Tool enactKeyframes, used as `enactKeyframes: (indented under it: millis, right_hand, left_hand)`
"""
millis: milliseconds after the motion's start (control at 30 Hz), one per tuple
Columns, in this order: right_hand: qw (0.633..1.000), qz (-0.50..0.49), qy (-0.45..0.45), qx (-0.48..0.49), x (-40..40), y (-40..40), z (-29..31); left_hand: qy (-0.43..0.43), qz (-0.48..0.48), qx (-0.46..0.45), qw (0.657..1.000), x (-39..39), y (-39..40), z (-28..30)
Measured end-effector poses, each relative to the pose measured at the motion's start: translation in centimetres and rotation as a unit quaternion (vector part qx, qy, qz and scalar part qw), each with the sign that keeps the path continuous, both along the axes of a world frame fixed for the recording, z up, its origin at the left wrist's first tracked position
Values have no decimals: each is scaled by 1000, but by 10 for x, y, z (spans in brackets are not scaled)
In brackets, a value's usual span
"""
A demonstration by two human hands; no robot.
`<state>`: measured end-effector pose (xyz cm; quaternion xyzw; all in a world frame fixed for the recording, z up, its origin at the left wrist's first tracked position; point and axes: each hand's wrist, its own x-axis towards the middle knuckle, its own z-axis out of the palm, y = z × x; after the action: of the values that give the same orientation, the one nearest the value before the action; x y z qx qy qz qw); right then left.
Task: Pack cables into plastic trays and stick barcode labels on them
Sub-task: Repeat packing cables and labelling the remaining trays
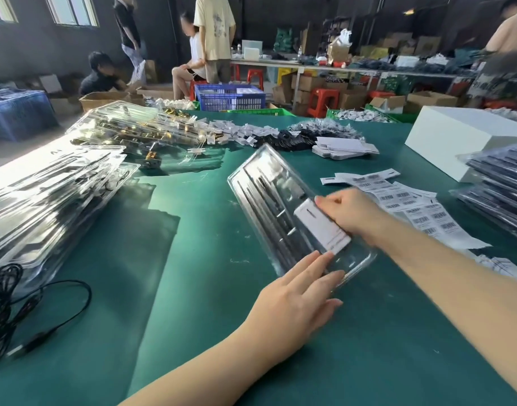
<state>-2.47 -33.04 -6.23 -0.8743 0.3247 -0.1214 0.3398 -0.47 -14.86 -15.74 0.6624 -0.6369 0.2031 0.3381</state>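
I am pressing my left hand (298, 291), fingers flat, on the near end of the clear plastic tray (269, 183) lying mid-table. My right hand (349, 213) is curling over a white card (321, 230) on the tray; its fingertips are hidden. The barcode label sheet (421, 212) is lying right of the tray, blurred.

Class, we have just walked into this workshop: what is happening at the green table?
A person is packing a clear plastic tray lying on the green table. The left hand rests flat on the tray's near end, while the right hand holds a white rectangular card against it. Barcode label sheets lie to the right.
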Motion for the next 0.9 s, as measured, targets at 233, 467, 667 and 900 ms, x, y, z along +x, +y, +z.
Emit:
enactKeyframes:
  millis: [233,467,667,900]
  right_hand:
    - [825,233,9,-515,9,-10,72]
    - [752,278,-133,-582,-48,5,-51]
    - [922,224,8,-316,-74,0,-76]
    - [944,96,178,-261,-53,7,-81]
  left_hand:
    - [-22,56,-54,997,9,3,2]
    - [-11,279,-8,960,36,10,12]
    - [5,239,325,915,46,0,-2]
    - [26,211,360,908,52,-1,-5]
